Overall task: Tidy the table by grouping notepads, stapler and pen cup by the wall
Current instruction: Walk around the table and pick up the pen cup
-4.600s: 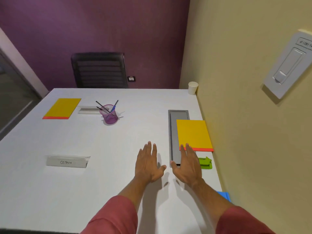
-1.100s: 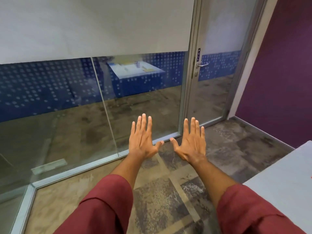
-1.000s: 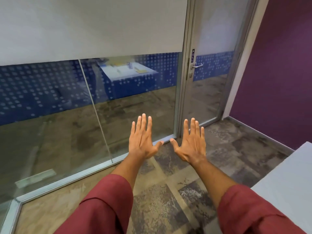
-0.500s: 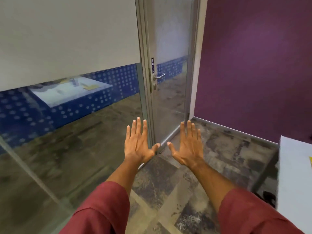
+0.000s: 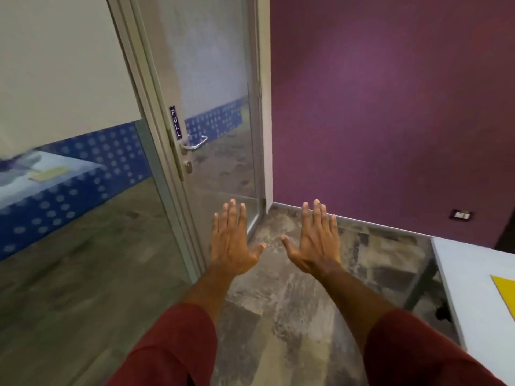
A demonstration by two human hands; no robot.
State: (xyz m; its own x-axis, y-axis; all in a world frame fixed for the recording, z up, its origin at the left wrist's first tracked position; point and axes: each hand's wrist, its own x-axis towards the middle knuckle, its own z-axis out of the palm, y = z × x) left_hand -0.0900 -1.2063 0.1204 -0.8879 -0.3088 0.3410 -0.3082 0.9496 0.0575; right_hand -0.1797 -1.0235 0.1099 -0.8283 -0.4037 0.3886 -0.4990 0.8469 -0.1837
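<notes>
My left hand [image 5: 232, 240] and my right hand [image 5: 316, 242] are held out flat in the air over the floor, palms down, fingers spread, holding nothing. They are side by side, a thumb's gap apart. At the right edge a corner of the white table [image 5: 468, 277] shows, with the tip of a yellow notepad [image 5: 505, 289] lying on it, well right of my right hand. The stapler, the pen cup and the other notepad are out of view.
A glass door [image 5: 214, 112] with a PULL sign and a metal handle [image 5: 195, 144] stands ahead, beside a glass partition [image 5: 69, 176] on the left. A purple wall [image 5: 390, 107] fills the right. Grey patterned carpet [image 5: 278, 316] lies below my hands.
The view has swung right: the door and purple wall now sit centre, and the table corner with the yellow notepad has come into sight. My hands keep the same spread pose.
</notes>
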